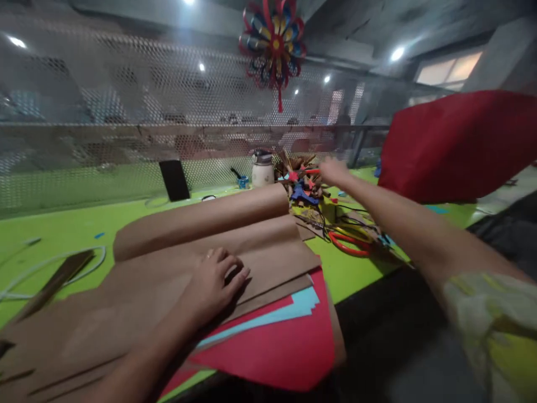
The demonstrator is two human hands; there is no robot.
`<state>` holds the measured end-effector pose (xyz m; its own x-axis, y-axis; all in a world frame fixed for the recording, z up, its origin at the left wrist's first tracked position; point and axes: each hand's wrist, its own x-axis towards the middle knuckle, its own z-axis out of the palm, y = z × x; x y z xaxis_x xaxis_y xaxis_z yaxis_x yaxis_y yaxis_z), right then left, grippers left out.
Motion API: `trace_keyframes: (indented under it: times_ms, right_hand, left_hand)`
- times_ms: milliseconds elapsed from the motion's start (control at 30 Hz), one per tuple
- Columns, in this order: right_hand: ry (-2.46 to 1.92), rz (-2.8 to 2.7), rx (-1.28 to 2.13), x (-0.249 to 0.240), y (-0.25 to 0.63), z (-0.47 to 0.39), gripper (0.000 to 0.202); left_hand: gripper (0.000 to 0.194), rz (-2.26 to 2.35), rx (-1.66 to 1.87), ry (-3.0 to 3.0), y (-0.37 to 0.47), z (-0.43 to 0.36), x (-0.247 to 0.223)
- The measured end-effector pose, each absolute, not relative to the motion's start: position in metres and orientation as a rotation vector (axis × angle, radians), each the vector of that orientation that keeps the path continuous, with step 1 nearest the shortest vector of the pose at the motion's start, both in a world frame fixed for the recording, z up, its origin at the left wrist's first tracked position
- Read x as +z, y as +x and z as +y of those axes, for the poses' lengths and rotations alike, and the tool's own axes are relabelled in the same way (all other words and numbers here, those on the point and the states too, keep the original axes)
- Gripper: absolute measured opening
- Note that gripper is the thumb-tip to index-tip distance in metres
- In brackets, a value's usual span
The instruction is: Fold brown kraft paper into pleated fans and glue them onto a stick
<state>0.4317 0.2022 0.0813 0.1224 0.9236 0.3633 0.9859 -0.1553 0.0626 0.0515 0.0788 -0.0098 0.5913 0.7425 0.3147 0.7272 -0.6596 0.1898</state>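
My left hand (220, 280) rests on a large sheet of brown kraft paper (155, 296), fingers loosely bent, thumb apart, holding nothing. The far part of the sheet curls into a roll (201, 218). Under its right side lie light blue paper (272, 313) and red paper (277, 352). My right hand (334, 170) reaches out over a heap of brown, red and blue paper scraps (304, 182). Blur smears its fingers. A thin orange-red thing (310, 171) meets them; whether it is held does not show. Scissors with orange handles (350, 244) lie nearer on the table.
Behind the green table (348, 274) stands a metal mesh screen (104, 123). A white bottle (263, 170), a small blue jar (243, 182) and a black phone-like slab (174, 180) stand before it. A white cable (54, 254) lies left. Red material (457, 148) bulges at right.
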Motion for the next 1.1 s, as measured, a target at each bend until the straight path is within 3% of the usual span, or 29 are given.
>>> trace_keyframes:
  times_ms: [67,167,433,600,1100]
  right_hand:
    - [-2.328,-1.847,-0.492,0.088,0.463,0.174,0.018]
    - [-2.368,-1.83,-0.526,0.082,0.487,0.12,0.029]
    - [-1.885,-2.231,-0.638,-0.014,0.433,0.013,0.042]
    - [-1.862,-2.23,-0.669,-0.026,0.418,0.008,0.047]
    - [-1.795,-2.171,-0.771,-0.021,0.436,0.01,0.032]
  left_hand:
    - [0.039,1.233,0.571,2.777,0.052,0.078,-0.009]
    - [0.04,1.137,0.577,2.824,0.051,0.077,-0.01]
    - [0.038,1.056,0.546,2.952,0.049,0.068,-0.011]
    - [0.037,1.071,0.558,2.949,0.049,0.064,-0.01]
    - [0.036,1.047,0.477,2.964,0.048,0.062,-0.009]
